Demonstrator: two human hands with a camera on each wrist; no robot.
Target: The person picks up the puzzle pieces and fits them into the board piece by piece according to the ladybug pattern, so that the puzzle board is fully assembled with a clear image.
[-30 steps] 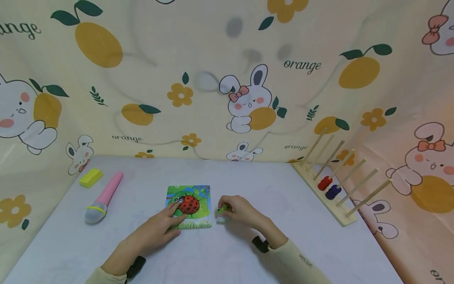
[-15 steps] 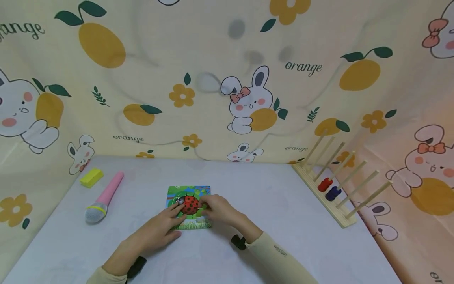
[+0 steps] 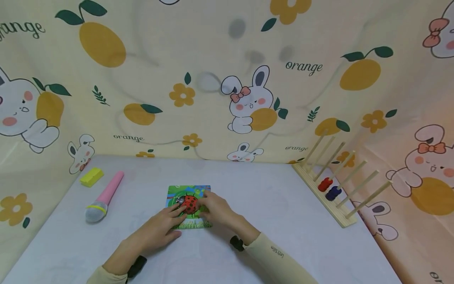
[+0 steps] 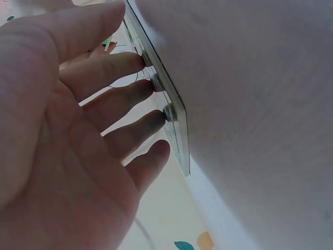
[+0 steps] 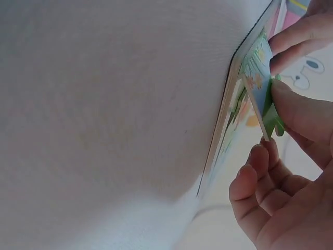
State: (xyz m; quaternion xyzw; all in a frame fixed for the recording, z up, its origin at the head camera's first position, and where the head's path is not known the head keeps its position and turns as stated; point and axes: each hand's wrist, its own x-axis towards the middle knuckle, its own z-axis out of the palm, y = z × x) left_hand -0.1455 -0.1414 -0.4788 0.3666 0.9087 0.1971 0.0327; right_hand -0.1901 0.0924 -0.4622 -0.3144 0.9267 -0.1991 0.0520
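Note:
A square ladybug jigsaw puzzle (image 3: 188, 191) lies flat on the white table. My left hand (image 3: 160, 228) rests its spread, fairly straight fingertips on the puzzle's left part. In the left wrist view, those fingertips touch the top of the thin board (image 4: 179, 112). At the puzzle's right edge, my right hand (image 3: 220, 210) pinches a puzzle piece with blue and green print. The right wrist view shows that puzzle piece (image 5: 258, 96) tilted, one edge down at the board and the other raised. From the head view the right fingers hide most of the piece.
To the left lie a pink toy microphone (image 3: 104, 197) and a yellow block (image 3: 91, 177). On the right stands a wooden peg rack (image 3: 319, 189) with upright rods, a red bead piece (image 3: 324, 184) and a blue one. A patterned cloth (image 3: 205, 59) hangs behind the table.
My right hand has moved left with the puzzle piece, from beside the puzzle to over its right edge. Its fingers have since shifted slightly there. My left hand stays on the puzzle.

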